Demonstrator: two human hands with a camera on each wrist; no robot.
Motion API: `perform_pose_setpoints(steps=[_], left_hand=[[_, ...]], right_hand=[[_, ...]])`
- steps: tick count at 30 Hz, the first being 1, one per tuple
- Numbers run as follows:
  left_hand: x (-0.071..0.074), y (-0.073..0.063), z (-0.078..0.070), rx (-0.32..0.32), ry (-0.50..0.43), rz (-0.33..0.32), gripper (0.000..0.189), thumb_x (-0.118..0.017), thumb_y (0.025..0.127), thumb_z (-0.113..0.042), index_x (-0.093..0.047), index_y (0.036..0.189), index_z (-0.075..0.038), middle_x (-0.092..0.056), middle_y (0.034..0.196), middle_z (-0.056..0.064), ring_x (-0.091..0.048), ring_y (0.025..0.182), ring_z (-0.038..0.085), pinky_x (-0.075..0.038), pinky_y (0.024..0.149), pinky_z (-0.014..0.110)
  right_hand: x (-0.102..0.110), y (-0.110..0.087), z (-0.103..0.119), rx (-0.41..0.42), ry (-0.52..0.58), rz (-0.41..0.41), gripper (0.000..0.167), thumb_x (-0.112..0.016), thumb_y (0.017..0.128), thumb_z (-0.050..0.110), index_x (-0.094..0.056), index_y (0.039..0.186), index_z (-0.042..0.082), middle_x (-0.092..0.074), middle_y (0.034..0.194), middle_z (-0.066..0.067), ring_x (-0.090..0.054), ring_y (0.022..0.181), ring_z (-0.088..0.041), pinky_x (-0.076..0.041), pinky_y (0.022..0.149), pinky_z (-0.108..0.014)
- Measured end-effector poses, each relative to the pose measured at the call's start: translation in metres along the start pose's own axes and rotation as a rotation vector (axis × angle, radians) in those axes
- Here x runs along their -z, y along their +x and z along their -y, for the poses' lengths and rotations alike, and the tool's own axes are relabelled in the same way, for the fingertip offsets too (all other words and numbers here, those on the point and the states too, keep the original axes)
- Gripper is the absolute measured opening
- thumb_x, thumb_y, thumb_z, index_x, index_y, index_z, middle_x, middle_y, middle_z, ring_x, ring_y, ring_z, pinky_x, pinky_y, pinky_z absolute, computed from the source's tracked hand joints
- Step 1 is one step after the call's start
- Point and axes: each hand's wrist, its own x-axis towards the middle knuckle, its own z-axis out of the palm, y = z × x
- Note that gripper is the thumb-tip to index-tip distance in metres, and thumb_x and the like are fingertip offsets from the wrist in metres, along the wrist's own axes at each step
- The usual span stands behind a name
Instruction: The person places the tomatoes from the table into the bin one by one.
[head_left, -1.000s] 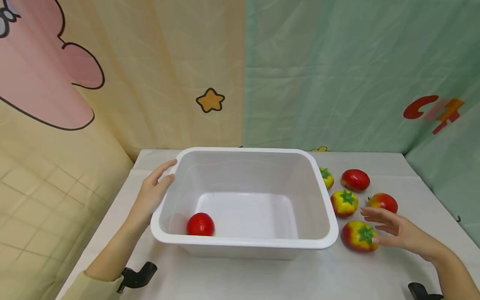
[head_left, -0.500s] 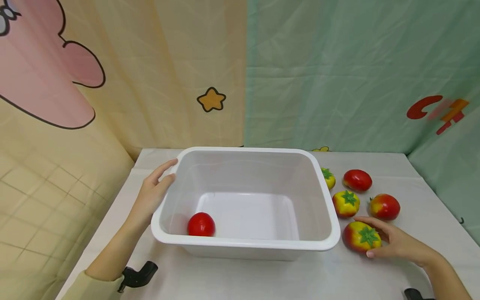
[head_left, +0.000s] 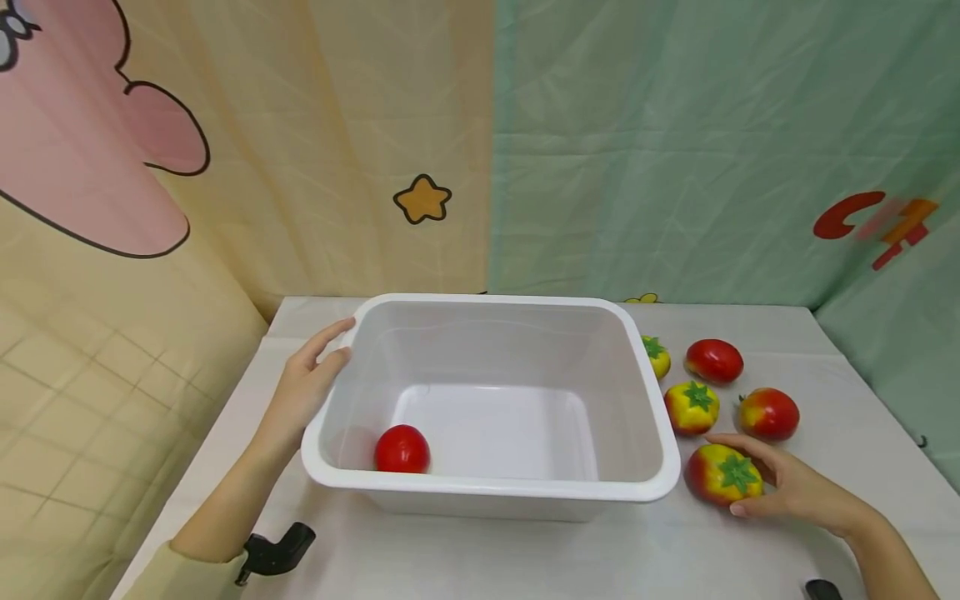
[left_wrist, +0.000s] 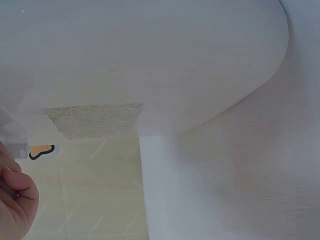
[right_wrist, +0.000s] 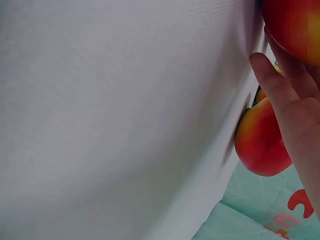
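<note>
My left hand [head_left: 302, 385] grips the left rim of a white plastic tub [head_left: 480, 484]; in the left wrist view the curled fingers [left_wrist: 22, 192] show at the lower left. Inside the tub, near its front left corner, lies a red tomato [head_left: 402, 449]. To the right of the tub my right hand [head_left: 798, 492] holds a red-and-yellow tomato [head_left: 723, 475] with a green star-shaped top, thumb at its near side and fingers around the far side. That tomato sits low at the table in the head view. The right wrist view shows the same tomato [right_wrist: 295, 30] at the top right.
Behind the right hand stand more tomatoes: a red-yellow one [head_left: 768, 414], a yellow one [head_left: 692, 408], a red one [head_left: 714, 361], and another [head_left: 657, 357] partly hidden by the tub. A white cloth covers the table [head_left: 465, 558]. Printed curtains [head_left: 637, 150] hang behind it.
My right hand has come down and left from beside the nearest tomato and closed its thumb and fingers around it. The left hand and the tub stay put.
</note>
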Motion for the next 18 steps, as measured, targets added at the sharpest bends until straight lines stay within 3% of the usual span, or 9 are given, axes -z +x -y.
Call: perform_pose_setpoints(steps=[2, 6, 8, 10, 15, 18], left_hand=[[0.0, 0.0, 0.0, 0.003, 0.003, -0.001, 0.045, -0.043, 0.098, -0.026, -0.04, 0.142, -0.017, -0.05, 0.127, 0.02, -0.063, 0.083, 0.012, -0.055, 0.067, 0.031], [0.0, -0.001, 0.0, 0.005, -0.001, 0.003, 0.046, -0.042, 0.098, -0.026, -0.04, 0.142, -0.017, -0.05, 0.127, 0.02, -0.063, 0.083, 0.012, -0.055, 0.068, 0.032], [0.0, 0.0, 0.0, 0.003, -0.001, 0.002, 0.046, -0.043, 0.098, -0.025, -0.04, 0.142, -0.017, -0.05, 0.126, 0.021, -0.064, 0.082, 0.012, -0.055, 0.068, 0.032], [0.0, 0.0, 0.0, -0.001, 0.0, 0.001, 0.045, -0.043, 0.098, -0.025, -0.04, 0.142, -0.017, -0.051, 0.125, 0.022, -0.064, 0.082, 0.012, -0.055, 0.067, 0.032], [0.0, 0.0, 0.001, -0.003, 0.001, 0.002, 0.046, -0.043, 0.097, -0.025, -0.04, 0.142, -0.017, -0.052, 0.124, 0.023, -0.065, 0.081, 0.014, -0.055, 0.066, 0.034], [0.0, 0.0, 0.001, -0.002, -0.002, 0.005, 0.046, -0.043, 0.098, -0.026, -0.039, 0.142, -0.017, -0.051, 0.125, 0.023, -0.064, 0.082, 0.014, -0.055, 0.066, 0.034]], right_hand=[[0.0, 0.0, 0.0, 0.005, -0.008, -0.002, 0.076, -0.075, 0.075, 0.018, -0.035, 0.138, 0.003, -0.028, 0.138, -0.031, -0.036, 0.098, 0.014, -0.046, 0.08, -0.06], [-0.002, -0.001, 0.002, 0.0, -0.025, -0.021, 0.078, -0.075, 0.076, 0.019, -0.032, 0.139, 0.003, -0.027, 0.138, -0.03, -0.039, 0.114, -0.019, -0.047, 0.08, -0.06], [-0.002, -0.001, 0.004, 0.001, -0.029, -0.046, 0.078, -0.074, 0.077, 0.02, -0.03, 0.139, 0.003, -0.027, 0.138, -0.029, -0.036, 0.114, -0.034, -0.048, 0.079, -0.057], [0.0, -0.001, 0.006, 0.007, -0.031, -0.076, 0.076, -0.072, 0.078, 0.02, -0.029, 0.139, 0.004, -0.03, 0.137, -0.025, -0.037, 0.114, -0.028, -0.051, 0.077, -0.052], [0.01, -0.006, 0.012, 0.05, -0.034, -0.125, 0.067, -0.067, 0.082, 0.017, -0.031, 0.137, 0.007, -0.034, 0.129, 0.002, -0.039, 0.1, 0.005, -0.053, 0.072, -0.032], [0.017, -0.008, 0.019, 0.082, -0.035, -0.13, 0.065, -0.065, 0.084, 0.014, -0.031, 0.138, 0.009, -0.03, 0.128, 0.008, -0.039, 0.1, 0.008, -0.052, 0.072, -0.027]])
